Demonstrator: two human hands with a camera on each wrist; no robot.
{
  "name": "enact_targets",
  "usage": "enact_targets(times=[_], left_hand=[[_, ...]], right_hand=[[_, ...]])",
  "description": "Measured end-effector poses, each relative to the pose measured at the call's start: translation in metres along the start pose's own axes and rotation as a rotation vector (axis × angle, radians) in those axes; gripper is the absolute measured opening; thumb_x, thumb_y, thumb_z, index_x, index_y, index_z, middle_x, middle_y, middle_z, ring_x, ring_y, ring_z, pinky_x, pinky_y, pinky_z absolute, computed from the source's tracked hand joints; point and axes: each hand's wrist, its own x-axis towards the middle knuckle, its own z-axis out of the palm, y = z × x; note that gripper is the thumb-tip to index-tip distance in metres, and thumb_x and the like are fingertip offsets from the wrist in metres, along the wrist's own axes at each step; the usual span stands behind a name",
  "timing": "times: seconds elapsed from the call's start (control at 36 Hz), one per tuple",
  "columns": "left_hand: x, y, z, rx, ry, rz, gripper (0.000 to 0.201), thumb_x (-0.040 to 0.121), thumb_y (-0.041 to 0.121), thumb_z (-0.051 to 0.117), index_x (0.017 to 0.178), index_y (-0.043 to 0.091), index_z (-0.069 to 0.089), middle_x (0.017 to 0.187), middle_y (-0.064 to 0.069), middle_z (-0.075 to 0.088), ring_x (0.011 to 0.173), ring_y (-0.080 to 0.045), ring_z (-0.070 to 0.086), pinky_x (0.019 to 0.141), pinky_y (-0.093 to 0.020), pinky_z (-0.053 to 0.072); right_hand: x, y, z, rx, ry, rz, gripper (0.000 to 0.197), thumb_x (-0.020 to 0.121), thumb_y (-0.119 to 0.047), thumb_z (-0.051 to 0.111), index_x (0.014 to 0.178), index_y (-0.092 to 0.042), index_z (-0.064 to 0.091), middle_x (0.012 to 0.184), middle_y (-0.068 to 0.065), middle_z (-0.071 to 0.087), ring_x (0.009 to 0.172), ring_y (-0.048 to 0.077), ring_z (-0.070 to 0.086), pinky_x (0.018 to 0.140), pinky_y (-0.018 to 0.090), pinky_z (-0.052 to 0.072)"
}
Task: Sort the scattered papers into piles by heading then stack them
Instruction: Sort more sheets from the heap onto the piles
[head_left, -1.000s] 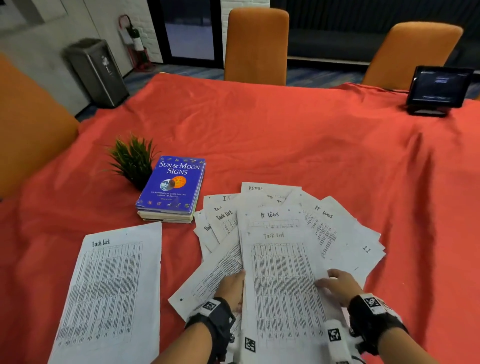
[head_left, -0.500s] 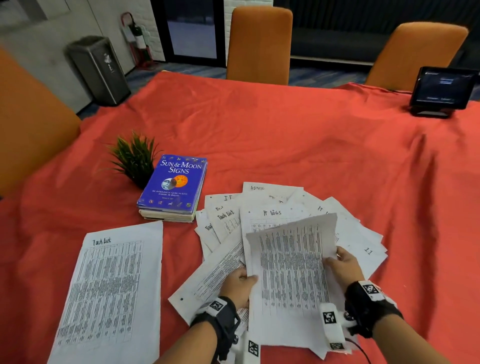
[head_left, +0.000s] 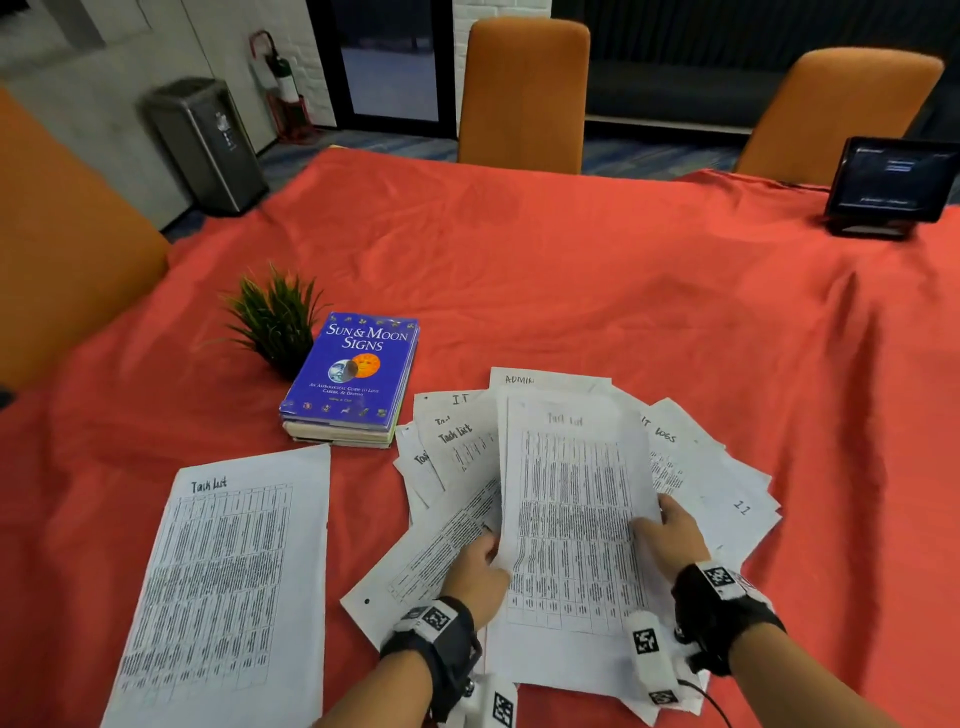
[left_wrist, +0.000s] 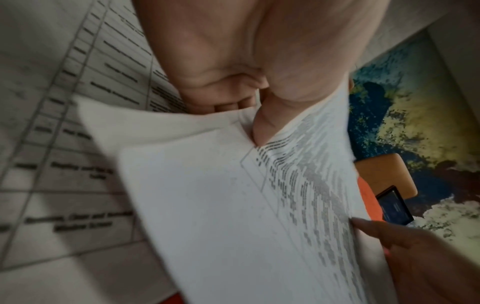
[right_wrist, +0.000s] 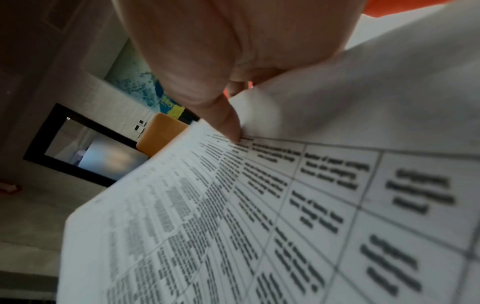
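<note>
Since half a second before, the sheet (head_left: 574, 519) had swung from a bent, left-leaning tilt to stand straighter over the fan of papers (head_left: 696, 467), its "Task List" heading now readable at the far edge. Both hands had stayed on it. The left hand (head_left: 475, 574) pinched the sheet's left edge, thumb on the printed face and fingers behind, as the left wrist view showed. The right hand (head_left: 670, 538) gripped the right edge, thumb pressed on the table print in the right wrist view.

Under the raised sheet the papers lay spread on the red cloth of the desk (head_left: 571, 270), with headings "ADMIN", "IT" and "IT LOGS" showing at the far ends. A single "Task List" page (head_left: 223, 582) lay flat to the near left, apart from the fan. Beyond it sat a blue book (head_left: 353, 374), with a small plant (head_left: 272, 317) just left of it. A tablet (head_left: 891, 182) stood at the far right corner.
</note>
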Motion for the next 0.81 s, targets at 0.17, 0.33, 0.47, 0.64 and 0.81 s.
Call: enact_targets(times=[0.17,0.33,0.47,0.64,0.81], left_hand=[[-0.006,-0.001,-0.018,-0.036,-0.023,0.072,0.040,0.092,0.003,0.052,0.107,0.040,0.059,0.107,0.014,0.069,0.104,-0.009,0.064,0.098,-0.030,0.049],[-0.006,0.014,-0.030,-0.112,0.171,0.196,0.052,0.090,-0.003,0.047,0.101,0.048,0.054,0.110,0.013,0.068,0.100,-0.003,0.064,0.093,-0.024,0.052],[-0.011,0.053,-0.051,-0.233,0.388,0.352,0.049,0.088,0.024,0.050,0.136,0.020,0.045,0.133,0.001,0.060,0.124,-0.014,0.055,0.109,-0.043,0.043],[-0.037,0.084,-0.074,-0.376,0.498,0.602,0.044,0.085,0.022,0.052,0.127,0.032,0.046,0.134,-0.003,0.058,0.127,-0.015,0.053,0.112,-0.041,0.038],[-0.039,0.079,-0.078,-0.477,0.493,0.587,0.054,0.078,0.027,0.056,0.131,0.020,0.046,0.120,0.007,0.066,0.112,-0.008,0.061,0.105,-0.036,0.044]], right_hand=[[-0.002,-0.011,-0.007,0.362,0.004,0.017,0.046,0.083,0.003,0.064,0.127,-0.004,0.050,0.119,0.008,0.058,0.097,0.022,0.054,0.087,0.032,0.038],[-0.017,-0.042,-0.009,0.492,-0.066,-0.186,0.023,0.088,0.001,0.056,0.104,-0.010,0.068,0.110,0.016,0.070,0.098,0.031,0.067,0.087,0.041,0.052],[-0.051,-0.084,-0.008,0.524,-0.027,-0.519,0.027,0.093,0.002,0.052,0.115,-0.007,0.063,0.107,0.002,0.071,0.099,0.013,0.067,0.081,0.019,0.053],[-0.078,-0.108,-0.006,0.630,-0.028,-0.714,0.024,0.092,0.008,0.050,0.106,-0.009,0.060,0.097,-0.008,0.073,0.094,0.011,0.067,0.078,0.020,0.053],[-0.086,-0.110,0.003,0.599,-0.021,-0.732,0.027,0.091,0.009,0.051,0.103,-0.014,0.058,0.087,-0.019,0.070,0.084,-0.003,0.064,0.073,0.011,0.049]])
